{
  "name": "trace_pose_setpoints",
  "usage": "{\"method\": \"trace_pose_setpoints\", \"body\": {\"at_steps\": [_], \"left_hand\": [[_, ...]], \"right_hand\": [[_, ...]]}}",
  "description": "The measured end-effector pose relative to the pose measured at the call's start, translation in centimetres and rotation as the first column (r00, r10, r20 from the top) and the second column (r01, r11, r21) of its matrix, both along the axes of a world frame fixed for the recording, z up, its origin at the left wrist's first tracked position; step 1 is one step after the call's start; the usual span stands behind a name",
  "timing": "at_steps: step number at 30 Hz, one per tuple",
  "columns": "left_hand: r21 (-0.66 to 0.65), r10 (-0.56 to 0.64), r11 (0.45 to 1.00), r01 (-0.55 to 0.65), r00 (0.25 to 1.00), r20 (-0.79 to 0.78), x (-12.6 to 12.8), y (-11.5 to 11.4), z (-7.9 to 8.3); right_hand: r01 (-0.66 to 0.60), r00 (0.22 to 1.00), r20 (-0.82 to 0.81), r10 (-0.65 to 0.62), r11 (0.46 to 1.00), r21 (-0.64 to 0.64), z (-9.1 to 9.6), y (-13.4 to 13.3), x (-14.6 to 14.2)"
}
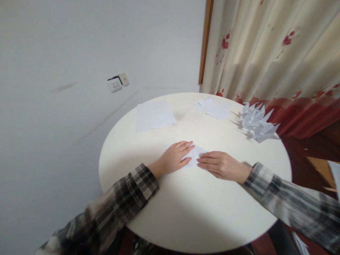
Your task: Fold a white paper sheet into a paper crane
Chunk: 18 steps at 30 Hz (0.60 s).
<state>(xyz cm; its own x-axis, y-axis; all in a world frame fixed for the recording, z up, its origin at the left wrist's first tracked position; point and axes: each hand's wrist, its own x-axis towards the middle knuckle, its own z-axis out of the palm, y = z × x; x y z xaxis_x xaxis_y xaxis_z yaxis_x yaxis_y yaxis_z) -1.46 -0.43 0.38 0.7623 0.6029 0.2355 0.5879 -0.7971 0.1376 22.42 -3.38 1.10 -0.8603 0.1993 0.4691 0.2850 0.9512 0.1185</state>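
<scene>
Plaid sleeves (111,205) up close, then a folded white paper (197,153) mid-counter (202,209). My left hand (174,158) is open, flat on it; right hand (224,165) has straight fingers resting on its right side. Pointy paper figures (257,124) sit far right.

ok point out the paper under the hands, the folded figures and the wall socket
paper (197,152): head view, on its bare part beside the crease
folded figures (255,122): head view, mid-cluster
socket (114,85): head view, on its white plate

left hand (174,158): palm down, thumb apart | right hand (223,165): fingers (209,161) together, pointing left | arms (114,202): angled inward
</scene>
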Motion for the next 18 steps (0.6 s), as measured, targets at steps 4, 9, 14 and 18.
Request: {"method": "trace_pose_setpoints", "body": {"at_steps": [4,9,14,18], "left_hand": [[-0.003,-0.003,1.0,0.003,1.0,0.011,0.02,-0.04,0.09],[0.007,-0.01,1.0,0.01,1.0,0.004,-0.04,0.06,-0.08],[0.024,-0.014,1.0,0.014,1.0,-0.014,-0.1,0.19,-0.3],[0.034,-0.01,0.999,0.01,1.0,-0.015,-0.11,0.17,-0.27]], "right_hand": [[-0.004,1.0,0.002,0.004,1.0,0.0,-0.05,-0.02,-0.03],[0.007,1.0,0.015,-0.007,1.0,-0.008,-0.11,0.03,-0.03],[0.001,1.0,0.014,-0.001,1.0,-0.006,-0.09,0.07,-0.08],[0.0,1.0,0.011,0.001,1.0,-0.019,-0.07,0.05,-0.09]]}}
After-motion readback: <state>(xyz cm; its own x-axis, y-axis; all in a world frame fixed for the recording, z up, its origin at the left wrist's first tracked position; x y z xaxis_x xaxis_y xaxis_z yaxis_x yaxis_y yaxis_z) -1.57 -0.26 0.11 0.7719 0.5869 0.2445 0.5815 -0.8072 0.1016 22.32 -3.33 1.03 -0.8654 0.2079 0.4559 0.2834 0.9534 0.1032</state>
